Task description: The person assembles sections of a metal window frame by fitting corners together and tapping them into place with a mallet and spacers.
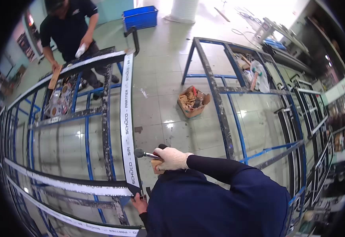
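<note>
Across the blue stand (106,134), white-taped frame (127,114) lies flat, long axis running left from the near end rail. Rails already meet at the near corner; whether that joint is finished can't be told, nor what is left. Mallet (139,152) points head-left, handle roughly level, head right by the end rail, contact unclear. Small wooden block (157,166) beneath the handle. Right hand (174,158), gloved, fingers closed round the handle. Left hand (139,204), bare, at the corner; grip unclear.
</note>
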{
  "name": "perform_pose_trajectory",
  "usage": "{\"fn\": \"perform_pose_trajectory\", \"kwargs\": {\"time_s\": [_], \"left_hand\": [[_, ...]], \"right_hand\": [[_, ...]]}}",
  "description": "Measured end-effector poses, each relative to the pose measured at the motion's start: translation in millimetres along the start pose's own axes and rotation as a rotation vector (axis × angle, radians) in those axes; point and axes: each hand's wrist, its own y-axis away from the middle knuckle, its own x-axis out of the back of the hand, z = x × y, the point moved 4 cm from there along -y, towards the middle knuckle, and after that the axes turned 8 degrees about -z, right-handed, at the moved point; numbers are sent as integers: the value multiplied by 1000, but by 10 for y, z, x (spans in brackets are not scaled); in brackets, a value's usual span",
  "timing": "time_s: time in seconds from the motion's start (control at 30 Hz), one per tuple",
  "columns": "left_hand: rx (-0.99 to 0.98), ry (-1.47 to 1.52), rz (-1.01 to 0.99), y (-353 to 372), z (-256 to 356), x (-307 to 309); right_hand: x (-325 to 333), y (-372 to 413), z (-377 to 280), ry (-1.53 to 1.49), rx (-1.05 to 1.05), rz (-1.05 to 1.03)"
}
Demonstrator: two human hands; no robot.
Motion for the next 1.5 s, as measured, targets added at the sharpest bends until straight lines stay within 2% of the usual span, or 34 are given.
{"fn": "perform_pose_trajectory", "kwargs": {"time_s": [0.03,0.07,0.17,0.2,0.37,0.4,0.53,0.6,0.7,0.83,0.9,0.97,1.03,1.17,1.23,1.37,1.4,1.43,1.47,1.5], "left_hand": [[-22,5,-44,-49,-59,47],[60,169,-43,-37,-66,35],[234,386,-99,-38,116,-69],[174,314,-92,20,163,-138],[326,541,-71,155,548,-351],[258,549,-82,197,654,-439],[334,707,-132,238,498,-447],[404,788,-213,181,105,-278],[254,560,-269,195,-116,-122],[416,149,-134,-205,69,-853],[505,1,-114,-415,176,-1313],[565,-117,-117,-611,303,-1779],[608,-204,-125,-784,446,-2200],[645,-318,-127,-1004,681,-2882],[657,-355,-126,-1075,760,-3140],[655,-430,-154,-1081,845,-3396],[636,-445,-154,-985,792,-3410],[605,-478,-167,-878,701,-3440],[559,-541,-198,-903,699,-3572],[527,-594,-175,-878,711,-3587]], "right_hand": [[22,48,50,-20,-18,29],[44,92,100,-37,-31,55],[133,249,217,-74,-88,123],[160,299,270,-87,-104,148],[365,447,533,-115,-196,248],[433,470,574,-141,-200,262],[759,512,739,-243,-246,320],[983,543,777,-379,-295,324],[1288,513,1047,-523,-313,381],[1926,578,1611,-689,-314,518],[2226,541,2235,-706,-280,623],[2607,579,2888,-550,-267,811],[3135,812,3167,-757,-356,892],[3927,1088,4311,-849,-401,1197],[4268,1266,4915,-773,-467,1302],[4769,1696,5927,-874,-546,1418],[4815,1901,6377,-810,-632,1329],[5009,2067,6373,-509,-929,1227],[5031,2059,6987,-830,-453,1266],[5251,2193,7565,-742,-518,1205]]}}
